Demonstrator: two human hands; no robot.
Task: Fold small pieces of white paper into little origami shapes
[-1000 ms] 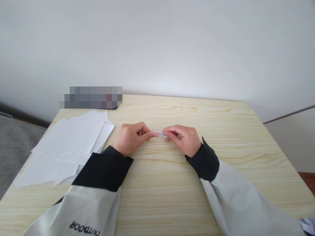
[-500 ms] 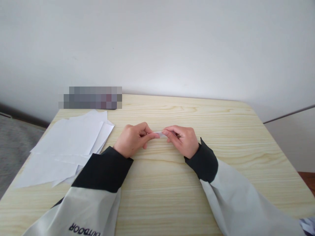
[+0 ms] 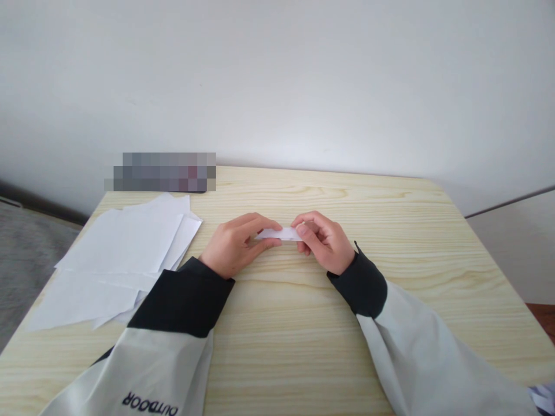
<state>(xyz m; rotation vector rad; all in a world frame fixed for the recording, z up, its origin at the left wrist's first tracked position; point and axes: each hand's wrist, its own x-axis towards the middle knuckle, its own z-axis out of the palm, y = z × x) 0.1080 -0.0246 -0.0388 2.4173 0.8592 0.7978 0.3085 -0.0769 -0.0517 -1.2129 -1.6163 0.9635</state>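
Note:
Between my two hands, over the middle of the table, is a narrow folded strip of white paper [image 3: 284,233], lying roughly level from left to right. My left hand [image 3: 238,240] is closed around its left part, fingers along the far edge and thumb along the near edge. My right hand [image 3: 323,238] pinches the right end, with the thumb on top and the fingers curled behind. Both ends of the strip are partly hidden by the hands.
Several loose white paper sheets [image 3: 117,242] overlap on the left of the pale wooden table [image 3: 295,346]. Behind them, at the back left, a dark item [image 3: 160,176] is blurred out by pixelation. A white wall [image 3: 303,86] rises behind the table.
The strip has turned so its flat face shows more. My left fingers and thumb have moved from a tight pinch to its long edges. My right fingers have shifted slightly.

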